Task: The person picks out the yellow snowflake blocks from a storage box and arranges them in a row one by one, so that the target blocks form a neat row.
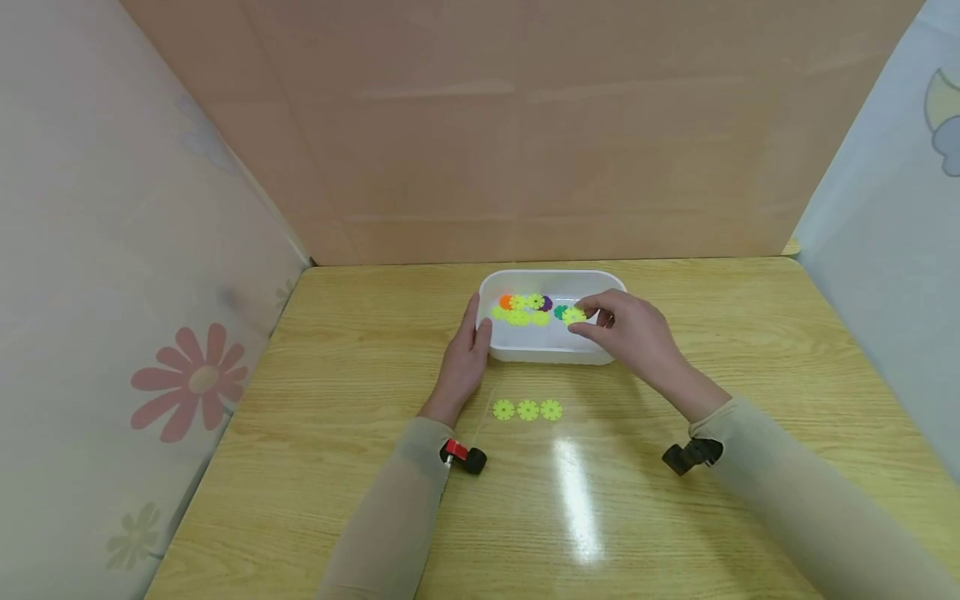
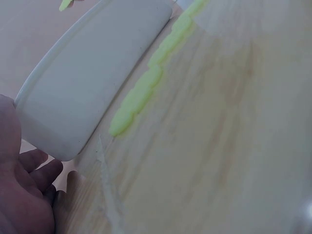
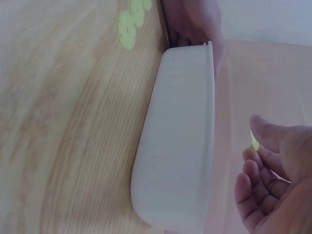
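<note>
A white plastic tray (image 1: 551, 354) stands on the table, holding several notched snowflake discs, mostly yellow (image 1: 517, 317). Its left end is held by my left hand (image 1: 463, 358), with the thumb at the near corner and the fingers along the side. Over the tray's right part, my right hand (image 1: 633, 329) pinches a yellow snowflake disc (image 3: 254, 141) between thumb and fingertips, above the rim. A green disc (image 1: 560, 312) shows beside the pinched one. Orange (image 1: 506, 302) and purple (image 1: 547, 304) discs lie partly covered by yellow ones.
Three yellow discs (image 1: 528, 410) lie in a row on the wooden table (image 1: 337, 500), nearer than the tray. A brown panel (image 1: 517, 133) rises behind the table's far edge. Pale walls with printed flowers and shapes stand at left (image 1: 90, 250) and right (image 1: 885, 225).
</note>
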A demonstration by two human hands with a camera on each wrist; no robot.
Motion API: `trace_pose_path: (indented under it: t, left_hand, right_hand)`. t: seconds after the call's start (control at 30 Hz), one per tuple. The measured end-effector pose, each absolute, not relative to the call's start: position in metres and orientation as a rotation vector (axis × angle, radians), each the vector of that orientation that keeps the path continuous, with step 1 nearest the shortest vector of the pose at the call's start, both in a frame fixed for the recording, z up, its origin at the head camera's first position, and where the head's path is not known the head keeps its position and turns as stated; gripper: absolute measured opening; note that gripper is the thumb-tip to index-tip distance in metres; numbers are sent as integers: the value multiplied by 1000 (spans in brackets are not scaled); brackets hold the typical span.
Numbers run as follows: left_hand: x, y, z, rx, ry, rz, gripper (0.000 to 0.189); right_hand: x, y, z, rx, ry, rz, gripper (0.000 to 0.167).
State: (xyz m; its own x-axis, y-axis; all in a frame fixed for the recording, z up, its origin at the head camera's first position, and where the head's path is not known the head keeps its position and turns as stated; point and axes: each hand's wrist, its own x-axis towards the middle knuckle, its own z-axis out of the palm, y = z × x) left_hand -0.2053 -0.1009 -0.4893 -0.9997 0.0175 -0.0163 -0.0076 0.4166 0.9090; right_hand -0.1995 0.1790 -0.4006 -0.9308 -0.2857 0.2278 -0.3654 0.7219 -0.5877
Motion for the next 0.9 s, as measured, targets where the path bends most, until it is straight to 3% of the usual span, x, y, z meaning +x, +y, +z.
trace_pose_path:
  t: [0.9]
  left_hand:
    - [-205,-101,-488,21,2632,1680,65]
  right_hand:
    - [-146,192,-414,634,-2764,956,23]
